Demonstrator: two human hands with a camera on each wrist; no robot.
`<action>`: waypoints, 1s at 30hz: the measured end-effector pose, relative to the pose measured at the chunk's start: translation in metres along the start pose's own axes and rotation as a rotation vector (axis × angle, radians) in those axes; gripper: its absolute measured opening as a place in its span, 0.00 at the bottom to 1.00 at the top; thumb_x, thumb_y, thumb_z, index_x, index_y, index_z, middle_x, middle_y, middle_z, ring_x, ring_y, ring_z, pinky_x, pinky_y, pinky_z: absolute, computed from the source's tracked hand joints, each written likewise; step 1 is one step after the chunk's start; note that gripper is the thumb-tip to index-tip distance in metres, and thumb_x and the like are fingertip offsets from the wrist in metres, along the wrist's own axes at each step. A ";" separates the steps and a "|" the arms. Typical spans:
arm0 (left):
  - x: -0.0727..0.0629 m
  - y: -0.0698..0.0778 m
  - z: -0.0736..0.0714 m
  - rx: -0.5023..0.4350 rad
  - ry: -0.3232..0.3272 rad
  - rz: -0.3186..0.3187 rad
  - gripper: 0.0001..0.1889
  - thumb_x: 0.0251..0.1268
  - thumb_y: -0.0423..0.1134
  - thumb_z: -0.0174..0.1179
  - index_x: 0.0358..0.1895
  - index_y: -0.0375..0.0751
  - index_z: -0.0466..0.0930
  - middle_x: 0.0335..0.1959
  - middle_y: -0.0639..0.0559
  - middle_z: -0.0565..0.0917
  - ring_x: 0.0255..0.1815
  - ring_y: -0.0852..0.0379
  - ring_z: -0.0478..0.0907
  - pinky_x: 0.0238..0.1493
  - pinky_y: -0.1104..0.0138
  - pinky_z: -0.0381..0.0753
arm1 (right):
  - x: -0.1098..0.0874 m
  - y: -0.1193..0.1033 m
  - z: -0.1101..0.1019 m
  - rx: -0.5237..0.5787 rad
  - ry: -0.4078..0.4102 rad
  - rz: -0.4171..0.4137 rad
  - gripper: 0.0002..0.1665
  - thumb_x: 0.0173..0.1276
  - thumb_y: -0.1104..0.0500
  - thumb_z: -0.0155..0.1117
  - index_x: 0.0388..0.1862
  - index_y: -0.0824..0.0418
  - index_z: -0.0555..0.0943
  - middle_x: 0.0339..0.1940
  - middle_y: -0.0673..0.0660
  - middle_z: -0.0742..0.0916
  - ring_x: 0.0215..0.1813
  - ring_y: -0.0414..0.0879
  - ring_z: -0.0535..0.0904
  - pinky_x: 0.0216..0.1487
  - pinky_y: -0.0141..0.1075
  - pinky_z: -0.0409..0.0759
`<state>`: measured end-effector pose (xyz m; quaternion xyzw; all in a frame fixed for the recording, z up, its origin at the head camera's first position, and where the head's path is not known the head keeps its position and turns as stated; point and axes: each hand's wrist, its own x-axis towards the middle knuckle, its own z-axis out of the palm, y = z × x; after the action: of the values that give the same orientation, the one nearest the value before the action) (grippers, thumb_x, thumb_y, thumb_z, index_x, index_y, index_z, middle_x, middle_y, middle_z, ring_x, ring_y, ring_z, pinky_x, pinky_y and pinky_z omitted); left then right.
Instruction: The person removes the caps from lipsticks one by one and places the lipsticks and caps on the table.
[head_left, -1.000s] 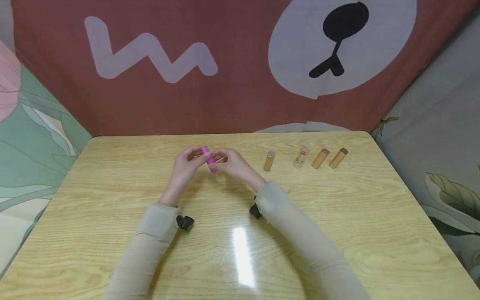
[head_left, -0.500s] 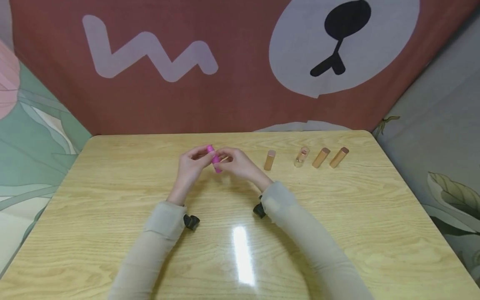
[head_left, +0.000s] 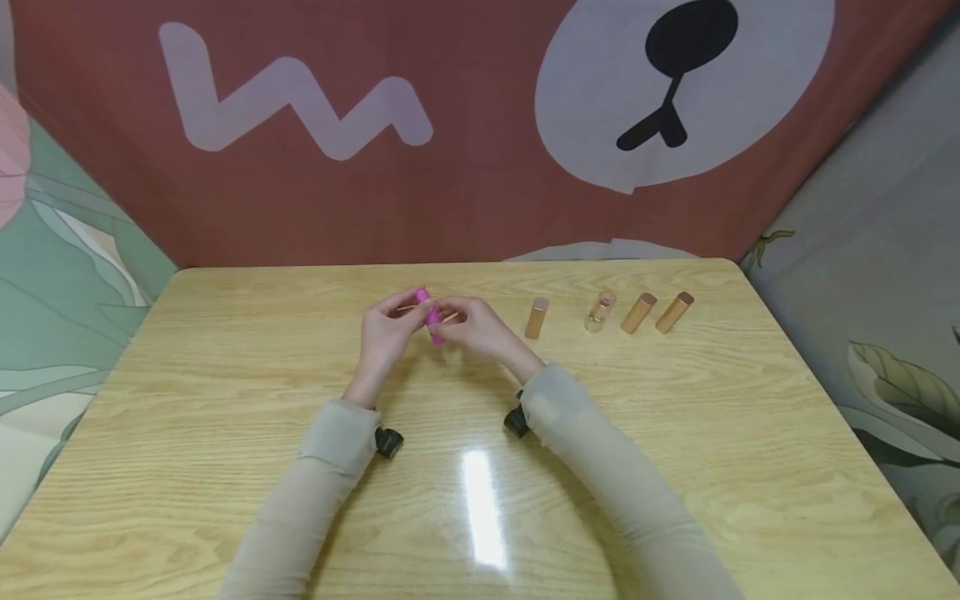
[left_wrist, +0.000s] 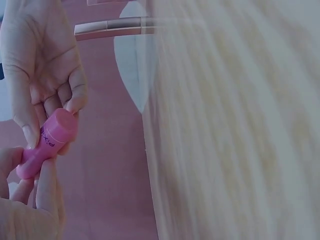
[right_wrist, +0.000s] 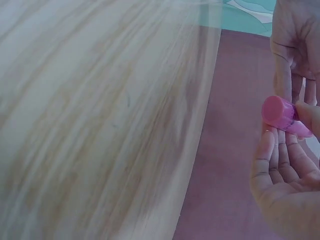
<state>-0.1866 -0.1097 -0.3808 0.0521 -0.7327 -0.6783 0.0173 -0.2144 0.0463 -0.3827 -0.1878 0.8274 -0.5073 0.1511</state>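
Both hands pinch one pink lipstick-like tube [head_left: 432, 317] above the table's far half. The left hand [head_left: 384, 337] grips its far, narrower end between thumb and fingers. The right hand [head_left: 480, 328] holds its nearer, wider end. Dark printed letters run along the pink tube [left_wrist: 59, 129] in the left wrist view, and the tube lies slanted between the two sets of fingers. From the right wrist view, the round flat end of the pink tube [right_wrist: 274, 110] faces the camera.
To the right of the hands stand a gold lipstick [head_left: 537, 318], a clear-cased lipstick [head_left: 600, 312] and two more gold lipsticks, one being the gold lipstick [head_left: 639, 313]. They form a row near the far edge of the wooden table [head_left: 675, 433]. A red printed cloth [head_left: 480, 208] hangs behind.
Both hands have shifted slightly to the right with the pink tube, mostly in the first half second. The grip looks the same, and the row of lipsticks has stayed put.
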 end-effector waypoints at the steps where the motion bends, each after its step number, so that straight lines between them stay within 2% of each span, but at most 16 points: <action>1: 0.000 0.001 0.000 0.005 0.008 0.000 0.21 0.62 0.41 0.64 0.57 0.36 0.79 0.54 0.39 0.82 0.45 0.60 0.82 0.49 0.70 0.83 | 0.000 0.000 0.000 0.000 0.003 -0.001 0.22 0.66 0.59 0.62 0.58 0.63 0.77 0.51 0.62 0.85 0.45 0.50 0.84 0.44 0.32 0.80; 5: 0.001 0.004 0.002 0.021 0.023 -0.002 0.21 0.62 0.43 0.64 0.57 0.38 0.79 0.55 0.43 0.82 0.52 0.54 0.80 0.54 0.66 0.80 | -0.001 0.000 -0.001 0.022 0.021 0.001 0.23 0.65 0.58 0.64 0.59 0.62 0.77 0.50 0.62 0.84 0.44 0.48 0.83 0.41 0.30 0.78; 8: 0.002 0.007 0.003 0.020 0.014 0.003 0.21 0.62 0.42 0.64 0.58 0.39 0.78 0.56 0.43 0.82 0.54 0.52 0.79 0.56 0.63 0.78 | -0.002 0.000 -0.001 0.054 0.041 0.016 0.22 0.65 0.59 0.64 0.58 0.62 0.78 0.49 0.61 0.85 0.43 0.48 0.83 0.41 0.29 0.78; 11: 0.003 0.009 0.003 0.017 0.003 0.017 0.21 0.62 0.40 0.64 0.58 0.39 0.78 0.56 0.42 0.82 0.51 0.54 0.80 0.56 0.63 0.79 | -0.003 0.000 -0.001 0.080 0.062 0.021 0.21 0.65 0.60 0.65 0.56 0.62 0.78 0.49 0.61 0.85 0.44 0.48 0.83 0.43 0.30 0.79; 17: 0.003 0.009 0.002 0.044 -0.011 0.007 0.21 0.63 0.41 0.63 0.58 0.39 0.78 0.55 0.41 0.81 0.44 0.64 0.79 0.51 0.70 0.79 | -0.003 -0.001 0.001 0.085 0.064 0.033 0.20 0.64 0.60 0.65 0.55 0.64 0.78 0.49 0.62 0.84 0.44 0.49 0.83 0.42 0.31 0.80; 21: 0.002 0.008 0.001 0.048 -0.016 -0.004 0.20 0.64 0.41 0.62 0.58 0.39 0.78 0.54 0.40 0.82 0.43 0.64 0.79 0.51 0.69 0.78 | -0.003 0.001 0.002 0.083 0.058 0.047 0.21 0.64 0.60 0.65 0.55 0.64 0.78 0.50 0.63 0.84 0.44 0.49 0.83 0.42 0.30 0.80; 25: 0.002 0.007 0.001 0.029 -0.001 -0.005 0.20 0.64 0.40 0.62 0.58 0.39 0.78 0.55 0.41 0.81 0.44 0.64 0.79 0.53 0.68 0.79 | -0.003 0.001 0.002 0.069 0.048 0.055 0.21 0.64 0.60 0.65 0.56 0.64 0.78 0.50 0.63 0.85 0.46 0.50 0.83 0.44 0.32 0.81; 30: 0.003 0.006 -0.002 0.005 0.026 -0.018 0.20 0.64 0.40 0.62 0.58 0.38 0.77 0.54 0.42 0.82 0.42 0.68 0.79 0.50 0.72 0.79 | -0.003 0.003 0.001 0.049 0.024 0.073 0.22 0.64 0.61 0.65 0.56 0.65 0.78 0.50 0.63 0.85 0.48 0.51 0.83 0.45 0.32 0.81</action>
<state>-0.1897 -0.1118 -0.3753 0.0674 -0.7337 -0.6758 0.0204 -0.2120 0.0476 -0.3854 -0.1479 0.8228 -0.5236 0.1642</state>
